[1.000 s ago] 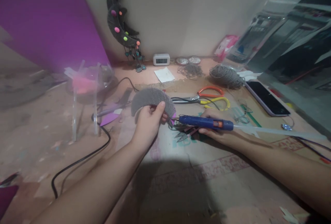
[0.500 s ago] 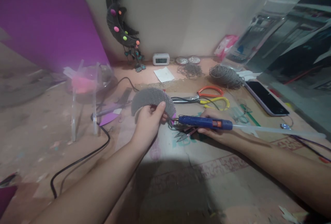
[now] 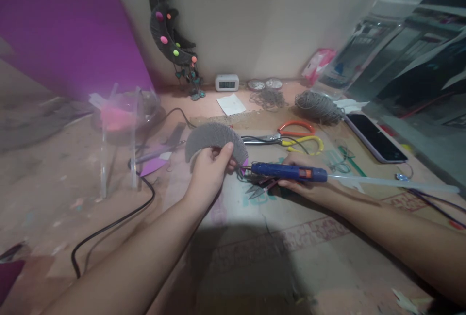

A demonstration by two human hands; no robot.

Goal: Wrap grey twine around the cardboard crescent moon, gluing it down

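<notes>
A crescent wrapped in grey yarn [image 3: 214,134] is pinched near its right end by my left hand [image 3: 213,164], thumb on top. A small purple tip [image 3: 245,165] shows unwrapped at that end. My right hand [image 3: 300,169] is closed around a blue hot glue gun [image 3: 280,172], a long clear glue stick [image 3: 386,182] running out of its back. The gun's nozzle is at the purple tip; whether they touch I cannot tell. Below the gun lie small thread snips [image 3: 260,189]. Behind it are scissors with orange and yellow handles [image 3: 298,135].
A ball of grey yarn [image 3: 318,106] and a phone [image 3: 376,138] lie at the right. Clear glue sticks [image 3: 134,135] lean on a plastic container at the left, near a black cable [image 3: 109,230]. A white digital clock [image 3: 226,82] and a decorated crescent hanging [image 3: 165,33] are at the back.
</notes>
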